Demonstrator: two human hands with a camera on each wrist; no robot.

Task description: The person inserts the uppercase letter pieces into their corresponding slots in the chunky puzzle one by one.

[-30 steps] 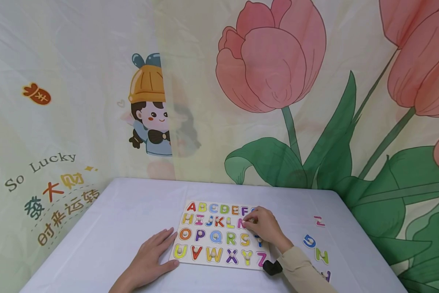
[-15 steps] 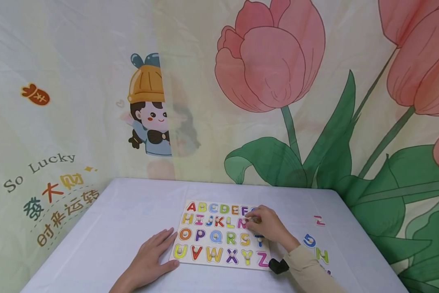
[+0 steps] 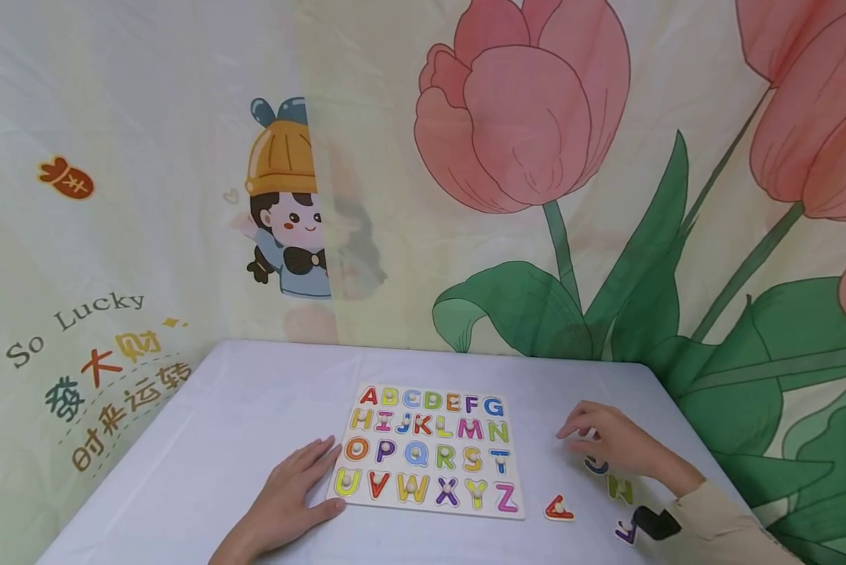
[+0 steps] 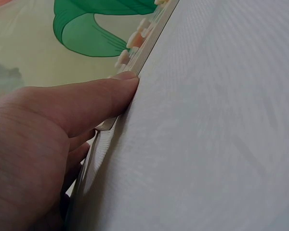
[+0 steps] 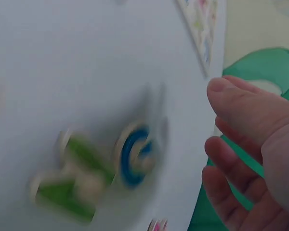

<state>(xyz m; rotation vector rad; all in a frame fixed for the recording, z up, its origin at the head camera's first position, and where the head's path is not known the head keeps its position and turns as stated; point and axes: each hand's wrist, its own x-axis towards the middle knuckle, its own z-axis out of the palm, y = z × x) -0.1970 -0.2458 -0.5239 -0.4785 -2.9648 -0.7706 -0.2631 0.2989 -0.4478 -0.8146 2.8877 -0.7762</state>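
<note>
A white alphabet puzzle board (image 3: 423,512) with colourful letters lies on the table. My left hand (image 3: 292,498) rests at the board's left edge, thumb and fingers touching its side; the left wrist view shows the thumb (image 4: 101,98) along the edge. My right hand (image 3: 610,439) hovers right of the board, above the loose letter pieces. In the right wrist view its fingers are apart and hold nothing. Beneath it lie a blue G piece (image 5: 135,156) and a green N piece (image 5: 74,178), both blurred. A pink letter piece (image 5: 157,224) shows only partly there.
A red A piece (image 3: 559,508) lies beside the board's lower right corner. A purple piece (image 3: 626,532) sits near the right sleeve, partly covered by a black wrist device (image 3: 656,523). Behind the white table (image 3: 268,392) hangs a printed tulip curtain (image 3: 522,125).
My right hand has left the pink M on the board and moved right, over the loose pieces. The red A, the board's G and N spaces now show. My left hand has stayed put.
</note>
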